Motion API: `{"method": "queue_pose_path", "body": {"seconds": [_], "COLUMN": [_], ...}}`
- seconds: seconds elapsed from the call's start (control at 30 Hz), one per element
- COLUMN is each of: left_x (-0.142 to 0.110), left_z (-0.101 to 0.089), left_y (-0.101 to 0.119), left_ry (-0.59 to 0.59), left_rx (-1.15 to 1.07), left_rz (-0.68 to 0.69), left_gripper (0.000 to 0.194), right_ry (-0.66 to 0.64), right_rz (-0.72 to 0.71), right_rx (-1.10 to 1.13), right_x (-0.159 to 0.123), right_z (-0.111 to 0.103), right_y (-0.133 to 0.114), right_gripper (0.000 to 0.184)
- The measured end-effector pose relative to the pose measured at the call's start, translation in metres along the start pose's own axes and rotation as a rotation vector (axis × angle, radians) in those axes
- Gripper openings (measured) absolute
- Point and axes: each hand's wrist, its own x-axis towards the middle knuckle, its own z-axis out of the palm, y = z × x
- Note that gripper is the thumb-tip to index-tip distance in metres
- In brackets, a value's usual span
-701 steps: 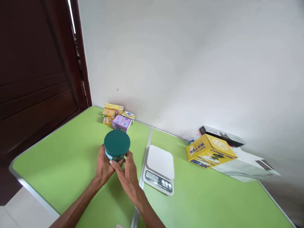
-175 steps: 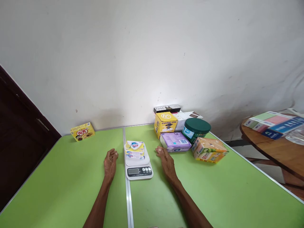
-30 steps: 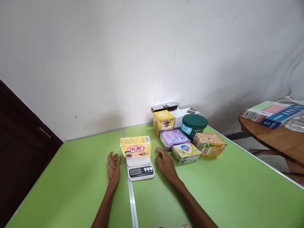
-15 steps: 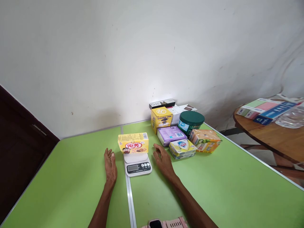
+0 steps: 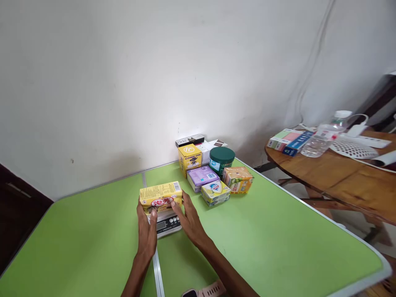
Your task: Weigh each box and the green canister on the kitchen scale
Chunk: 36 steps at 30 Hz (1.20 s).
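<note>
A yellow snack box (image 5: 161, 197) with red and white lettering is gripped at its two ends by my hands. My left hand (image 5: 147, 231) wraps the left end, thumb on the front face. Round the right end closes my right hand (image 5: 190, 218), its thumb also on the front. Below the box is a white kitchen scale (image 5: 168, 225), its dark display and buttons partly showing between my hands. Whether the box still touches the weighing plate, I cannot tell.
Right of the scale stand a yellow and white soap box (image 5: 215, 192), a purple pack (image 5: 202, 177), an orange pack (image 5: 238, 179), a green tub (image 5: 222, 159) and a yellow cube box (image 5: 189, 160). A pink-strapped smartwatch (image 5: 207, 291) lies at the near edge. A wooden table (image 5: 297, 177) holds a plastic bottle (image 5: 321, 138).
Both hands have moved in from the sides of the scale and taken hold of the yellow snack box. The view has turned to the right.
</note>
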Motion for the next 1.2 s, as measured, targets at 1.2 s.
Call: {"method": "queue_pose_path", "body": {"seconds": [1.2], "left_x": [-0.066], "left_z": [0.207], "left_y": [0.042], "left_ry": [-0.707], "left_rx": [-0.108], "left_rz": [0.235], "left_gripper": [0.094], "right_ry": [0.768], "right_rz": [0.165], "right_rx": [-0.454], "right_x": [-0.014], "right_z": [-0.231], "right_y": [0.045], "right_gripper": [0.093]}}
